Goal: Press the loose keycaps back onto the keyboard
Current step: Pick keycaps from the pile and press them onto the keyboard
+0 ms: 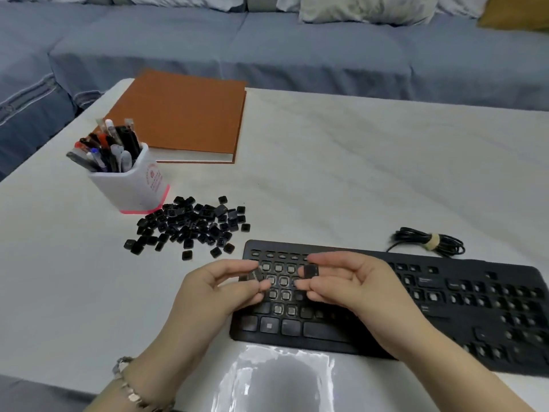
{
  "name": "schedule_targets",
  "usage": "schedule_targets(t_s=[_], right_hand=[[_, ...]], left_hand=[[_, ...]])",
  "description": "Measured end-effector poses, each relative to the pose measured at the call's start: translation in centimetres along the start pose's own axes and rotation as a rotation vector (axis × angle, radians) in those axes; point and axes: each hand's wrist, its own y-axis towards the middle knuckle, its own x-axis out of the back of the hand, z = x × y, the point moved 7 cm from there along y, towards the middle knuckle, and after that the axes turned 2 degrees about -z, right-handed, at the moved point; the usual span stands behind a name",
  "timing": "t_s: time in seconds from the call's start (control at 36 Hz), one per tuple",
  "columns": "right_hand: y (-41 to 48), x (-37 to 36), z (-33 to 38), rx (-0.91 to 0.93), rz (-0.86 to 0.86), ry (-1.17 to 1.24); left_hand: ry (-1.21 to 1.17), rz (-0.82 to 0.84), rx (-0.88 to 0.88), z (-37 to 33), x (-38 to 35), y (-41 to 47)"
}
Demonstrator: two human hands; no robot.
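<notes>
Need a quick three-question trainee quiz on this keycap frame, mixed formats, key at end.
1. True or false: the left hand pinches a black square keycap, and the right hand pinches another.
2. The pile of loose black keycaps lies: A) on the brown book; B) beside the white pen cup; C) on the blue sofa.
3. Fill in: both hands are above the black keyboard's ___ end.
Key: 1 true; 2 B; 3 left.

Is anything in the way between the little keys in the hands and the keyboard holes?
Nothing I can see. The left hand pinches one keycap and the right hand pinches a second keycap, both over the keyboard's bare sockets. The hands hide a few sockets beneath them.
</notes>
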Motion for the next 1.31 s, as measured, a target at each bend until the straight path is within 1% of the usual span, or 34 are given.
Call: schedule_targets(t_s=[0.08,0.17,0.22,0.33,0.5,0.58,0.69,0.86,0.94,1.0,1.14,1.31], right_hand=[[-0.8,2.2,-0.2,0.015,-0.034,-0.028],[-1.7,5.1,-0.8,0.002,-0.103,-0.077],[-2.4,7.2,-1.1,0.003,-0.155,-0.128],[-4.0,11.6,-1.2,0.023,-0.26,-0.304],[-6.5,18.2,-0.5,0.046,-0.461,-0.392],[-7.2,20.3,0.1,0.093,-0.534,-0.488],[-7.2,21.3,1.1,0.171,-0.589,-0.66],[-6.1,20.6,0.7,0.184,-0.587,-0.632],[-5.5,19.2,0.3,0.194,-0.522,-0.696],[-5.2,18.0,0.0,0.213,-0.472,-0.731],[-3.9,14.8,-0.3,0.316,-0.356,-0.847],[-2.5,12.7,-0.5,0.344,-0.284,-0.946]], left_hand=[[0.037,0.012,0.023,1.0,-1.8,0.0],[0.132,0.025,0.022,1.9,-4.0,-0.1],[0.21,0.043,-0.005,2.4,-5.6,0.0],[0.363,0.113,-0.11,2.9,-9.2,0.0],[0.415,0.199,-0.159,4.1,-13.0,0.0],[0.442,0.204,-0.195,4.5,-13.8,0.1],[0.509,0.17,-0.266,4.7,-13.7,0.3],[0.603,0.138,-0.39,4.4,-13.1,-0.1],[0.668,0.112,-0.477,4.0,-12.5,-0.6],[0.665,0.097,-0.511,3.8,-12.0,-0.8],[0.589,0.122,-0.509,4.1,-11.6,-1.2],[0.541,0.129,-0.51,4.5,-11.3,-1.5]])
